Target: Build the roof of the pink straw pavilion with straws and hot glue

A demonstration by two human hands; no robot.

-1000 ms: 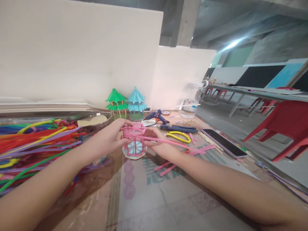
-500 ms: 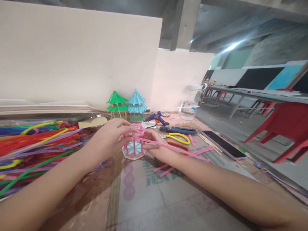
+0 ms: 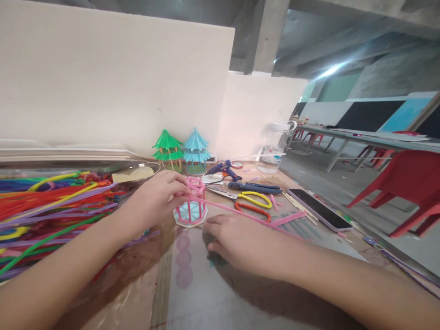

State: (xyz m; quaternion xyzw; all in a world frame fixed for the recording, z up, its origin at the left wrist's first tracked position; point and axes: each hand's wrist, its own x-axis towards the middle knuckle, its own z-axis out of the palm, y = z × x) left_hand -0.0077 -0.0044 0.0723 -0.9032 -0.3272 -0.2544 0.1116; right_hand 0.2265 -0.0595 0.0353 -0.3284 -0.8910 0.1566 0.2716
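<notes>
A small pink pipe-cleaner pavilion frame (image 3: 195,184) stands upright on a pale blue, many-sided base (image 3: 191,214). My left hand (image 3: 160,195) pinches the frame's left side at mid height. From close to those fingertips a long pink pipe cleaner (image 3: 233,208) stretches rightward over the table. My right hand (image 3: 237,236) hovers low beside the base, palm down, fingers loosely bent and apart, with nothing visible in them. It partly covers the loose pink pieces on the sheet beneath.
Behind stand a green pavilion model (image 3: 167,145) and a blue one (image 3: 195,149). Nearby lie a glue gun (image 3: 225,169), scissors (image 3: 254,199), pliers-like tool (image 3: 256,187) and phone (image 3: 319,208). Colourful pipe cleaners (image 3: 58,201) fill the left. A clear jug (image 3: 271,153) stands at back right.
My right hand has left the pink frame and moved down and toward me. My left hand stays at the frame. The long pink pipe cleaner still extends to the right.
</notes>
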